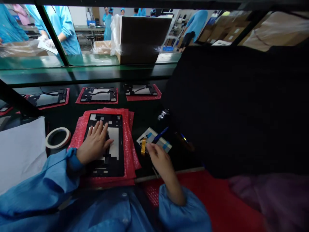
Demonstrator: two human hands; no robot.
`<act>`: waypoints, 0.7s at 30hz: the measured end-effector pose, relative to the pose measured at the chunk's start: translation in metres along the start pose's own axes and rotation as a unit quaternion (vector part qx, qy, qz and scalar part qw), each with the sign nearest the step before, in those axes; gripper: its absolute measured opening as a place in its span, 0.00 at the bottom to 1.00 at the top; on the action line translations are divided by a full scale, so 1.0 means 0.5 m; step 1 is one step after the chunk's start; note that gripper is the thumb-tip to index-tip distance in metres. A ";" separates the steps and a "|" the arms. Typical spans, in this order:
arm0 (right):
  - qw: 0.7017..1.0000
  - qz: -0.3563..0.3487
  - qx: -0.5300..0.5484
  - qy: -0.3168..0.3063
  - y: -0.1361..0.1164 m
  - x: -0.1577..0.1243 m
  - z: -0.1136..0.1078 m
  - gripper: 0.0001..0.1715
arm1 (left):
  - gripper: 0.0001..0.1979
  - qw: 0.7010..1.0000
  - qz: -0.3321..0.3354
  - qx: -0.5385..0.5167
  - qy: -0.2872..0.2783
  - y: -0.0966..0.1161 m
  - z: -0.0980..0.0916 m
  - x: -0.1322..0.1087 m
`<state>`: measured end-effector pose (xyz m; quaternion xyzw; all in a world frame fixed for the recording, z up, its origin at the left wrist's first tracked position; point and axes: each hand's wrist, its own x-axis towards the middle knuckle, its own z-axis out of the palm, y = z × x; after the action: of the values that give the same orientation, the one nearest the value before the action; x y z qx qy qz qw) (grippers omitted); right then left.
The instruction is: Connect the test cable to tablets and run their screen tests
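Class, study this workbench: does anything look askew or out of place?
The red bubble-wrap sheets under the black panel frame are fanned out, edges misaligned, unlike the single sheet beyond them.

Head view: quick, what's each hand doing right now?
Left hand: open, flat on a black rectangular panel frame, holding nothing.
Right hand: fingers curled beside a narrow amber tape strip; cannot tell if gripping it.

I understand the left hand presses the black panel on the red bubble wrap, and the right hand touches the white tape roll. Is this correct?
No. The head view shows the right hand beside the yellow strip on the printed card, not touching the white tape roll. The rest is right.
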<state>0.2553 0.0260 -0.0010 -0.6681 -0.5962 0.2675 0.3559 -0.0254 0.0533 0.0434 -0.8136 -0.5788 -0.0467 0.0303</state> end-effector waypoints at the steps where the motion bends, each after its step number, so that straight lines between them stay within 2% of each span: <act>1: 1.000 -0.006 -0.001 -0.021 -0.003 0.002 0.012 0.27 | 0.34 1.000 -0.008 0.003 -0.011 0.015 0.003 0.006; 3: 0.999 -0.024 -0.004 -0.048 -0.013 0.009 0.033 0.22 | 0.36 0.999 -0.020 0.020 -0.014 0.039 0.012 0.010; 5: 0.998 -0.037 0.013 -0.048 -0.022 0.018 0.048 0.19 | 0.36 0.999 -0.022 0.040 0.005 0.055 0.023 0.008; 8: 0.989 -0.045 0.132 -0.044 -0.034 0.032 0.065 0.18 | 0.31 0.999 -0.006 0.035 0.037 0.064 0.038 -0.002; 12: 0.952 -0.051 0.293 -0.076 -0.054 0.045 0.078 0.22 | 0.25 0.997 0.018 -0.030 0.067 0.057 0.046 -0.007; 15: 0.951 -0.055 0.295 -0.080 -0.066 0.048 0.082 0.23 | 0.26 0.987 0.014 -0.145 0.067 0.049 0.035 -0.006; 18: 0.964 -0.089 0.237 -0.075 -0.071 0.044 0.081 0.21 | 0.26 0.951 -0.009 -0.309 0.026 0.044 0.016 -0.004; 21: 0.970 -0.141 0.182 -0.075 -0.070 0.036 0.078 0.23 | 0.18 0.887 -0.063 -0.457 -0.001 0.045 0.000 0.001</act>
<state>0.2061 0.0510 0.0045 -0.4795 -0.6507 0.3682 0.4594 -0.0041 0.0465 0.0434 -0.6990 -0.5435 -0.3074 -0.3486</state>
